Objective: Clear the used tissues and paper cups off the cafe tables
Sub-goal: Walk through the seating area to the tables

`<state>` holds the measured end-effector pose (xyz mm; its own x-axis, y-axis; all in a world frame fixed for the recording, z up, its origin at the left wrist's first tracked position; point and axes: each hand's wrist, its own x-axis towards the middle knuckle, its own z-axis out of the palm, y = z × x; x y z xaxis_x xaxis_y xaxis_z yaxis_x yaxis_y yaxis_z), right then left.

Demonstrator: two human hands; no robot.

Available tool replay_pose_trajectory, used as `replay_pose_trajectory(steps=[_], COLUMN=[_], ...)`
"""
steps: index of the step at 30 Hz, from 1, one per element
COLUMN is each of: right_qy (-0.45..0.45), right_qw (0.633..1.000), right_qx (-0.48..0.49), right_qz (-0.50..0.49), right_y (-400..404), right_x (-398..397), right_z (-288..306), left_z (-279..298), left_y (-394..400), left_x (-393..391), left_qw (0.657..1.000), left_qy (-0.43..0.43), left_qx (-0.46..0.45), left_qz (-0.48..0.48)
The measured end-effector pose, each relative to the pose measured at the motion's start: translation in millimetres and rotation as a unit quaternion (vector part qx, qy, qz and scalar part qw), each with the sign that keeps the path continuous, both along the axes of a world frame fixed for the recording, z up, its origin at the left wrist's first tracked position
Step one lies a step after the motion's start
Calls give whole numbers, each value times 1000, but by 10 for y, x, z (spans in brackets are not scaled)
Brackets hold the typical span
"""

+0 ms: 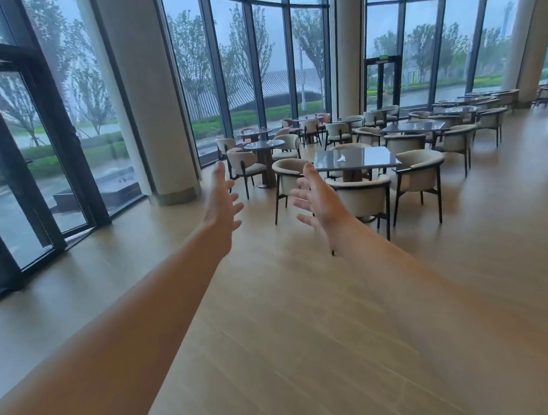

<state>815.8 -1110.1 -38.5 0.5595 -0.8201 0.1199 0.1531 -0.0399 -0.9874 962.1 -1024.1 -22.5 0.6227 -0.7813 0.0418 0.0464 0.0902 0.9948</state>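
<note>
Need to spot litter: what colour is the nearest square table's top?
Glossy grey square table, shown in the head view.

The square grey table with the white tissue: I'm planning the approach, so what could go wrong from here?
1. Cream chairs ring the square grey table; reaching between them may be awkward.
2. The crumpled white tissue is light and may slide.
3. Both the left hand and right hand are empty, with no bin visible.
</note>
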Motion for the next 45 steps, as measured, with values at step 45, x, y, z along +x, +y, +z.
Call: replay_pose_trajectory(steps=[45], right_qy=[18], right_qw=[999], right_qx=[24], right_qz=[19], right_y=[-8970], right_x=[7011], right_z=[-327], left_z=[-375], left_y=[-8891], left_x=[6944], left_qw=[999], left_qy=[11], left_qx=[30], left_qz=[19])
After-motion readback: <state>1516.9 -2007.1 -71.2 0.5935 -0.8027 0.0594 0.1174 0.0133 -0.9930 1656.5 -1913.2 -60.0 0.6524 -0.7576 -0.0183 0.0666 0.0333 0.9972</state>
